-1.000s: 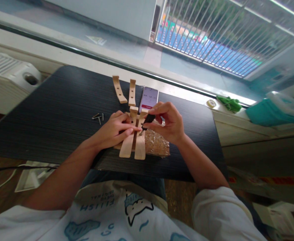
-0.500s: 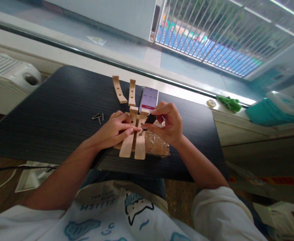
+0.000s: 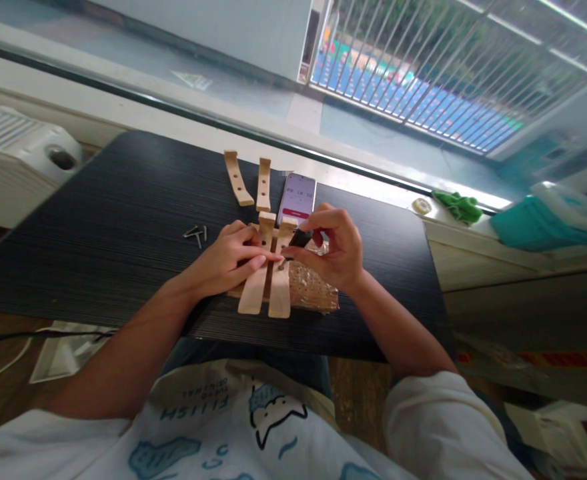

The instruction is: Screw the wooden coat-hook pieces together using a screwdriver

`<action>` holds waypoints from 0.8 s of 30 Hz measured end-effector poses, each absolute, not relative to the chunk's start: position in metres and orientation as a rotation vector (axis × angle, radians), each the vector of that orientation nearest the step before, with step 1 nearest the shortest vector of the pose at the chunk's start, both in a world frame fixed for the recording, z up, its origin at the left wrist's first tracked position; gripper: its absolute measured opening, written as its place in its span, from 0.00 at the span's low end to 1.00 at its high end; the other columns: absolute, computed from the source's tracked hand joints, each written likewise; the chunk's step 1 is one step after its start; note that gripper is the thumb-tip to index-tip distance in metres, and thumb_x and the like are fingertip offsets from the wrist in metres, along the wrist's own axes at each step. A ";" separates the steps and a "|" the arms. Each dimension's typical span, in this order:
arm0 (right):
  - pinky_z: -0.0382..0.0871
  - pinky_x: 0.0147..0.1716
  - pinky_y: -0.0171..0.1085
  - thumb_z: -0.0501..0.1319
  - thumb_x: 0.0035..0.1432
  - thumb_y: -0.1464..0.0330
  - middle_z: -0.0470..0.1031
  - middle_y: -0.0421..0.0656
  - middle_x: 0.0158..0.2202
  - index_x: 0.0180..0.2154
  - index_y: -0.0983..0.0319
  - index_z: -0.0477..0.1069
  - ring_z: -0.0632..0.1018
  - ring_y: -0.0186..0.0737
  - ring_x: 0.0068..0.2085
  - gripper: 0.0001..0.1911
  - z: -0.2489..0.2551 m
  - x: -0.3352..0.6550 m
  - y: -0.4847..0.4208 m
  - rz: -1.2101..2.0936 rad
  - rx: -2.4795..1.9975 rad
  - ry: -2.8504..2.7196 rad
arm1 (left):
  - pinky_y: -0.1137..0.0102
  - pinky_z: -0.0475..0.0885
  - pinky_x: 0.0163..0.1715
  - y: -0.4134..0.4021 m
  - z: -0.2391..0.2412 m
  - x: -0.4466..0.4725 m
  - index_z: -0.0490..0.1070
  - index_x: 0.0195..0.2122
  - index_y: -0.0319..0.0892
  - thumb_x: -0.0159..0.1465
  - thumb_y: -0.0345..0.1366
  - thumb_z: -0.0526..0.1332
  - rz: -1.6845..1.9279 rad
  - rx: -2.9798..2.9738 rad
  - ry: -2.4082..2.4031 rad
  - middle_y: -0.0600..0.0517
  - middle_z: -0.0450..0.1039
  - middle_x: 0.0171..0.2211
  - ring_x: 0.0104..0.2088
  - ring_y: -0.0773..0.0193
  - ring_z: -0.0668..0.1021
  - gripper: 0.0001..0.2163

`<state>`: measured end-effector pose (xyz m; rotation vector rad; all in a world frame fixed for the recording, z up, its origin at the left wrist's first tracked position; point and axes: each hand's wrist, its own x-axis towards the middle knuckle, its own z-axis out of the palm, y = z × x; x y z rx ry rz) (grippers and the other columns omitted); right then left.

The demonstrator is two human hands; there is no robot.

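Observation:
Two curved wooden slats (image 3: 279, 293) lie side by side on a plastic-wrapped perforated board (image 3: 313, 288) on the black table (image 3: 98, 227). My left hand (image 3: 223, 260) presses down on the left slat, fingers stretched across it. My right hand (image 3: 336, 250) pinches a small black-handled screwdriver (image 3: 297, 239), whose tip points down at the right slat. Behind my hands lie two more wooden slats (image 3: 248, 179).
A phone (image 3: 297, 197) with a lit screen lies just behind my right hand. A few loose screws (image 3: 196, 233) sit left of my left hand. A tape roll (image 3: 422, 205) and green cloth (image 3: 457, 205) rest on the sill at right. A white radiator (image 3: 13, 160) stands at left.
My right hand's fingers have shifted slightly around the screwdriver handle. The left hand and the slats have stayed put.

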<state>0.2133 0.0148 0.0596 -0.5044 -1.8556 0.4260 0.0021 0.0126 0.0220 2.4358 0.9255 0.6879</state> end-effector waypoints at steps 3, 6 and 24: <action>0.61 0.23 0.32 0.67 0.55 0.65 0.64 0.33 0.28 0.40 0.56 0.66 0.63 0.27 0.25 0.13 0.062 0.216 0.016 0.446 -0.462 -1.885 | 0.58 0.61 0.48 0.013 0.022 0.002 0.79 0.45 0.46 0.69 0.39 0.49 0.694 2.436 0.925 0.48 0.67 0.38 0.42 0.56 0.66 0.17; 0.61 0.24 0.32 0.62 0.59 0.70 0.64 0.35 0.29 0.42 0.57 0.67 0.64 0.27 0.26 0.09 0.067 0.221 0.018 0.515 -0.410 -1.959 | 0.58 0.61 0.48 0.012 0.021 0.001 0.79 0.46 0.46 0.69 0.38 0.50 0.704 2.435 0.922 0.48 0.67 0.38 0.42 0.56 0.66 0.17; 0.70 0.31 0.34 0.55 0.65 0.65 0.73 0.43 0.42 0.48 0.59 0.61 0.74 0.30 0.35 0.11 0.072 0.231 0.014 0.997 -0.517 -2.044 | 0.57 0.61 0.48 0.014 0.018 0.002 0.79 0.46 0.48 0.69 0.39 0.49 0.704 2.446 0.925 0.48 0.69 0.42 0.43 0.56 0.67 0.18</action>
